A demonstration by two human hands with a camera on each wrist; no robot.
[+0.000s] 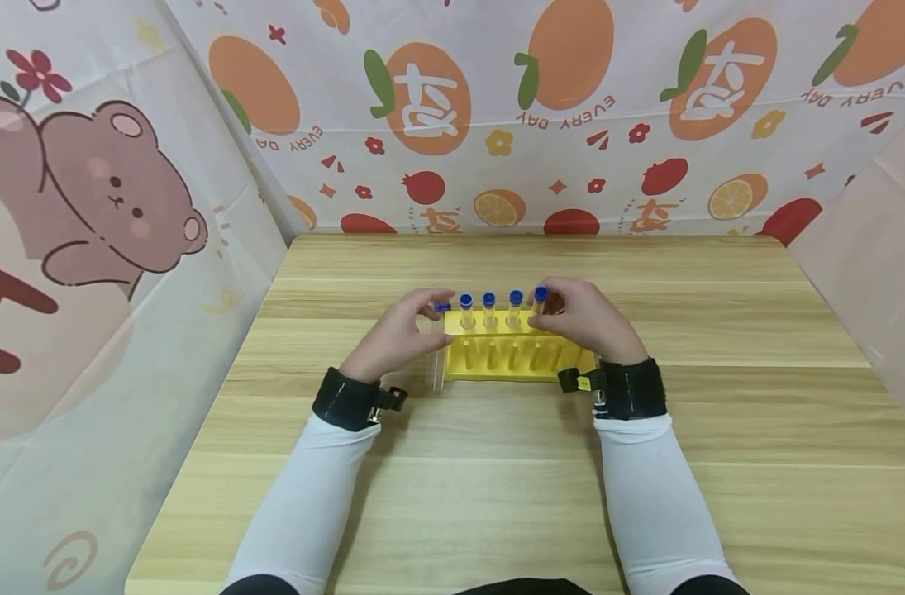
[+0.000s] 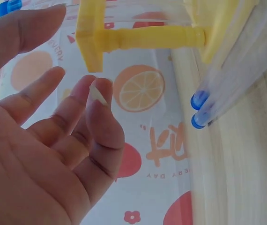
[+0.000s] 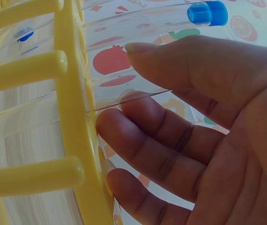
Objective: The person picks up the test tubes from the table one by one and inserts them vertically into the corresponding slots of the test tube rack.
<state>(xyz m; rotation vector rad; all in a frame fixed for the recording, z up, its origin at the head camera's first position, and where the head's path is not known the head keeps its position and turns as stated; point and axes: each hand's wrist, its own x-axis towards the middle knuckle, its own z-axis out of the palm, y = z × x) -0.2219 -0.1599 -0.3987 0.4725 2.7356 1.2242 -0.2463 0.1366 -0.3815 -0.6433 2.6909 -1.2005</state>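
Right hand [image 1: 586,318] pinches the rightmost blue-capped tube [image 1: 539,304] in the yellow rack [image 1: 512,359] on the table [image 1: 497,496]. Left hand [image 1: 400,335], grip spread, apparently steadies the rack's left end. Step: seating the tube; next requires vertical alignment.

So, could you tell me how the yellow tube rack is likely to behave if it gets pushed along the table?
The yellow rack looks like thin, open-framed plastic, so it is probably light and should slide easily on the smooth wooden table. The capped tubes stand tall above it, so a push high up might tip it. The right hand at its end may steady it.
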